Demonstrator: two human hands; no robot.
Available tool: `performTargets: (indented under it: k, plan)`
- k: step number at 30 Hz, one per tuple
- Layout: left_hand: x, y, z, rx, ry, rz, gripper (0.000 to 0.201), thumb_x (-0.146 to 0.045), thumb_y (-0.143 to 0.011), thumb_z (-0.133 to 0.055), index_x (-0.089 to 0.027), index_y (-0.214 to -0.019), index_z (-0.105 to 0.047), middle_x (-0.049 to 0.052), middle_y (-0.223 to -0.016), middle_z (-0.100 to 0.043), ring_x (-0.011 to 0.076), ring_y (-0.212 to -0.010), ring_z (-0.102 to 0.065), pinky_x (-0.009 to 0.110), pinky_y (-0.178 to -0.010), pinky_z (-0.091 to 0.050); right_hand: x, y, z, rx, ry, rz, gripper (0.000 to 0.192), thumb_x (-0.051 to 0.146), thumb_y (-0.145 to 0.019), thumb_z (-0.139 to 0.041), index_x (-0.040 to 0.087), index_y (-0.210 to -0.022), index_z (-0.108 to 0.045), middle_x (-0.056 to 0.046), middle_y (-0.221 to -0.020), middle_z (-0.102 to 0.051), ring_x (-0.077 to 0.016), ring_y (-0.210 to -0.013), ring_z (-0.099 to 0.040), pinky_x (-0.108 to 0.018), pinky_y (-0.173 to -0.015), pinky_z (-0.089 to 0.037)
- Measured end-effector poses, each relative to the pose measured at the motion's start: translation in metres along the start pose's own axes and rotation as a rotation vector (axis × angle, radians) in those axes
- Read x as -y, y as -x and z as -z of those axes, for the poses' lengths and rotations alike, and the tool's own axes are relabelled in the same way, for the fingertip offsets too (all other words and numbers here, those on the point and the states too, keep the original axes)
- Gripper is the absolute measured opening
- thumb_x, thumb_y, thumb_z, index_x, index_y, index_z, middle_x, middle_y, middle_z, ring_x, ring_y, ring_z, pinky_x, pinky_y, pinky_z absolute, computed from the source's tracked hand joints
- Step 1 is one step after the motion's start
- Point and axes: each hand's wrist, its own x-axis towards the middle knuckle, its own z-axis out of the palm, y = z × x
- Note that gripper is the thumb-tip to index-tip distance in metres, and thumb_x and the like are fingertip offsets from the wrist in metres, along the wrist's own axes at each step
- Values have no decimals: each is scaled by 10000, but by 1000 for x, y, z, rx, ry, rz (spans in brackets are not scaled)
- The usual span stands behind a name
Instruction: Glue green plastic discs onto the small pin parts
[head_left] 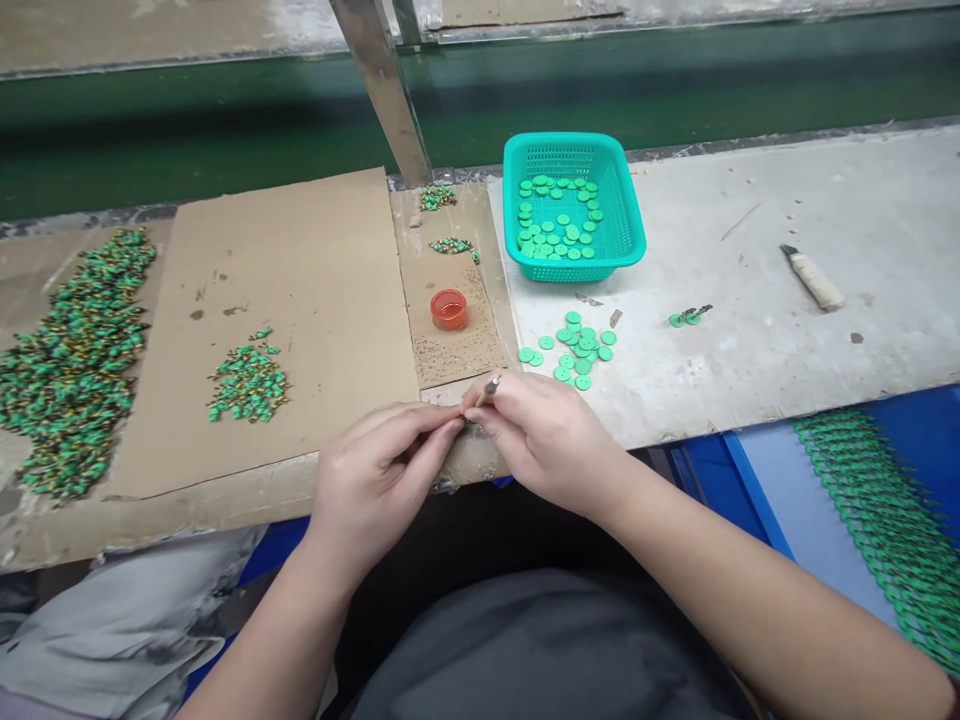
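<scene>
Both hands meet at the table's front edge, fingertips almost touching. My left hand is closed in a pinch of thumb and forefinger; whatever sits in it is hidden or too small to name. In my right hand is a thin pen-like tool, its tan shaft ending in a dark and silvery upper end that sticks up past the forefinger. Just beyond the hands stands a small red cup on speckled cardboard. Loose green discs with small holes lie in front of my right hand.
A teal basket holds more discs. Small green-and-gold pieces form a large heap at far left and a smaller pile on cardboard. Rightward lie discs with dark stems and a wrapped-handle tool. Rows of green pieces sit lower right.
</scene>
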Motion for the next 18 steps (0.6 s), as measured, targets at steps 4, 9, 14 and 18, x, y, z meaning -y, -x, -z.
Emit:
performTargets:
  k: [4,9,14,18]
  plan:
    - [-1,0,-1,-4,20,13,117,-226,-1073,-730,-263,-1103,-837,-10,-1051,-848,159,-933,-805,246,-928,-637,-5,1,-3,-7,1,11,137,166,-1166,-518,242,-1091,-603,-55,-1021,-759,-215,-958,-739,-353,-877,-607]
    - [-1,-1,-1,2,93,125,121,-289,-1053,-746,-288,-1072,-865,-11,-1051,-852,164,-952,-803,245,-942,-629,-2,7,4,-128,-100,-76,141,222,-1169,-551,240,-1061,-640,-56,-1038,-765,-208,-977,-766,-358,-896,-647]
    - [-4,-5,5,-5,307,402,195,-432,-981,-801,-253,-980,-878,45,-996,-844,182,-857,-785,244,-788,-629,5,31,13,-401,-334,-314,89,258,-1161,-595,252,-1140,-681,-51,-1077,-770,-191,-968,-807,-353,-927,-711]
    - [-17,-10,22,2,552,552,347,-547,-921,-885,-202,-942,-858,69,-833,-802,155,-690,-725,198,-631,-581,3,40,12,-332,-401,-363,152,350,-1161,-615,251,-1074,-691,-56,-1034,-776,-203,-900,-830,-369,-892,-749]
